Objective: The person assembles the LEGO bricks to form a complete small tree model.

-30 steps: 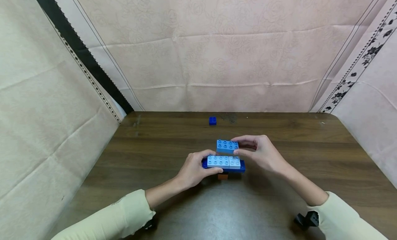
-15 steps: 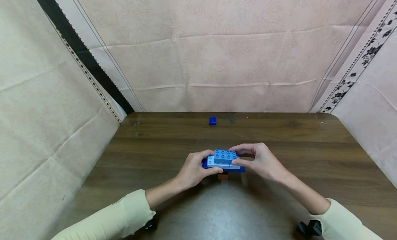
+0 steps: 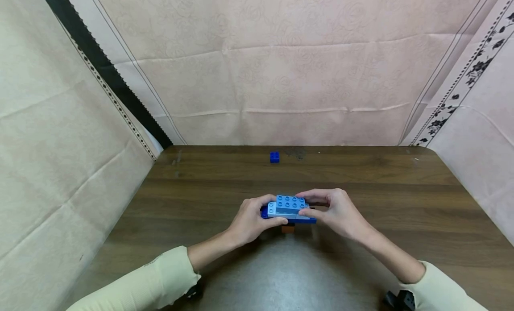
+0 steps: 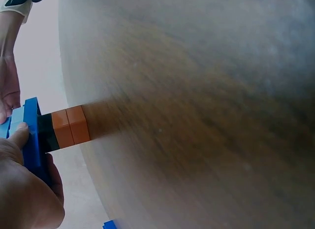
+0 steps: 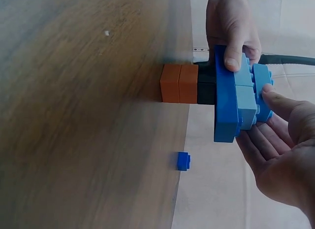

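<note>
A stack of toy building bricks stands upright on the table. Two orange bricks (image 5: 170, 83) form its foot, with a black brick (image 5: 206, 85) above them. Across that lies a long dark blue brick (image 5: 225, 108) carrying light blue bricks (image 5: 245, 98). My left hand (image 3: 250, 219) grips the dark blue and light blue layers from the left, thumb in front. My right hand (image 3: 337, 213) pinches a medium blue brick (image 3: 290, 205) over the light blue ones. In the right wrist view, studs show in a narrow gap beneath this brick.
A small blue brick (image 3: 275, 157) sits near the far edge of the wooden table (image 3: 217, 168). Pale patterned cloth (image 3: 281, 79) hangs behind the table and along both sides.
My right hand has brought the medium blue brick down and slightly left, from above and behind the stack onto the light blue layer. My left hand has kept its grip in place.
</note>
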A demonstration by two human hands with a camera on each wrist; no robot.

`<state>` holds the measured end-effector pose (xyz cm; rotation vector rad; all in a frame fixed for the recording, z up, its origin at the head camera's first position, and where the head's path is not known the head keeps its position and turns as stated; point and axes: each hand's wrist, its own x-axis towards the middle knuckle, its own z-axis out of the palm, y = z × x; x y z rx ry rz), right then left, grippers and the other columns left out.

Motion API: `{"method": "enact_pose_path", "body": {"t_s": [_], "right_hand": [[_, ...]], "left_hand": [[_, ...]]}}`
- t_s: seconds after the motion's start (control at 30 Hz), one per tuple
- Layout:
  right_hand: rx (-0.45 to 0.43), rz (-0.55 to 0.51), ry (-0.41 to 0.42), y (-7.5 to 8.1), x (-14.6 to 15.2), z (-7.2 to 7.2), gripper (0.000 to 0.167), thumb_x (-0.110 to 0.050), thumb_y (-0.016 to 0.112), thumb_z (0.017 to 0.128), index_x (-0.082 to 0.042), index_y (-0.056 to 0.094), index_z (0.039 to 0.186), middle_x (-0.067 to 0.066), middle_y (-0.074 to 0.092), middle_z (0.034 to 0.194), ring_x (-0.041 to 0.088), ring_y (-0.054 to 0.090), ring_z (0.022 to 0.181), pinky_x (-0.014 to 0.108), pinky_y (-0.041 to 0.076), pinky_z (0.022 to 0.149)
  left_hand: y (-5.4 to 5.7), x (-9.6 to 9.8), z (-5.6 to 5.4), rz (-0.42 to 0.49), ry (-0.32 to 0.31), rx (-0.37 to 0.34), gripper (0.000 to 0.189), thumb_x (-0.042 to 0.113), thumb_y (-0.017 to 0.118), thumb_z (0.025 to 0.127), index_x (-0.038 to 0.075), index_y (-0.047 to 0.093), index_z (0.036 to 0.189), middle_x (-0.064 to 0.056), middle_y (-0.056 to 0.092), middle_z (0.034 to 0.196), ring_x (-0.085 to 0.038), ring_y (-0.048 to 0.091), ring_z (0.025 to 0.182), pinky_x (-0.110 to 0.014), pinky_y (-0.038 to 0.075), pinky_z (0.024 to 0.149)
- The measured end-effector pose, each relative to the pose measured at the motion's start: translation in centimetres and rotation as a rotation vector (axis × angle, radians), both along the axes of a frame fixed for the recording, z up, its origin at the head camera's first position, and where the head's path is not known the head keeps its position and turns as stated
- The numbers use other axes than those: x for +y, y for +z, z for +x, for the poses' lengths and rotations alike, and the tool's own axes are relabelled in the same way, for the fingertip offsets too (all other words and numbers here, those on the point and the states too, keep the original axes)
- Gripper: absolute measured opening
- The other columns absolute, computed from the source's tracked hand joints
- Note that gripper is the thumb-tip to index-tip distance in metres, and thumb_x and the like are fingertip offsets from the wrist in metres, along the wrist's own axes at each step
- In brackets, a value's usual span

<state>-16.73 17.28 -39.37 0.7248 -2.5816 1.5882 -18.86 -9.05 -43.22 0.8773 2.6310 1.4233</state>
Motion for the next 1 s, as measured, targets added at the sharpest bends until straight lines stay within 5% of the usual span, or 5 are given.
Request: {"method": "enact_pose_path", "body": {"t_s": [0.23, 0.57, 0.83, 1.0], "right_hand": [[0.051, 0.034, -0.013, -0.18, -0.11, 0.14, 0.033, -0.013, 0.087, 0.090, -0.013, 0.080, 0.122, 0.002, 0.079, 0.117, 0.016, 0.075, 0.108, 0.026, 0.061, 0.083], [0.102, 0.072, -0.017, -0.41, -0.25, 0.26, 0.034, -0.013, 0.087, 0.090, -0.013, 0.079, 0.123, 0.001, 0.078, 0.119, 0.015, 0.075, 0.108, 0.041, 0.060, 0.093], [0.124, 0.092, -0.019, -0.37, -0.29, 0.37, 0.034, -0.012, 0.087, 0.090, -0.012, 0.079, 0.123, 0.000, 0.078, 0.118, 0.014, 0.075, 0.108, 0.042, 0.059, 0.095], [0.124, 0.089, -0.014, -0.36, -0.21, 0.30, 0.034, -0.014, 0.087, 0.090, -0.013, 0.079, 0.123, 0.000, 0.078, 0.118, 0.015, 0.075, 0.108, 0.043, 0.060, 0.094]], "left_hand": [[0.00, 0.06, 0.02, 0.010, -0.003, 0.003, 0.046, 0.029, 0.085, 0.094, 0.006, 0.070, 0.131, -0.009, 0.075, 0.122, -0.015, 0.072, 0.106, -0.034, 0.060, 0.091], [0.06, 0.04, 0.11, 0.000, -0.001, 0.004, 0.046, 0.028, 0.085, 0.094, 0.005, 0.070, 0.130, -0.009, 0.075, 0.123, -0.016, 0.072, 0.107, -0.036, 0.060, 0.092], [0.05, 0.05, 0.08, -0.011, 0.003, 0.004, 0.047, 0.030, 0.085, 0.094, 0.005, 0.069, 0.131, -0.010, 0.074, 0.124, -0.019, 0.072, 0.110, -0.038, 0.060, 0.094], [0.29, -0.11, -0.08, -0.020, -0.039, -0.009, 0.051, 0.032, 0.084, 0.095, 0.006, 0.066, 0.136, -0.010, 0.073, 0.129, -0.020, 0.071, 0.115, -0.039, 0.059, 0.098]]}}
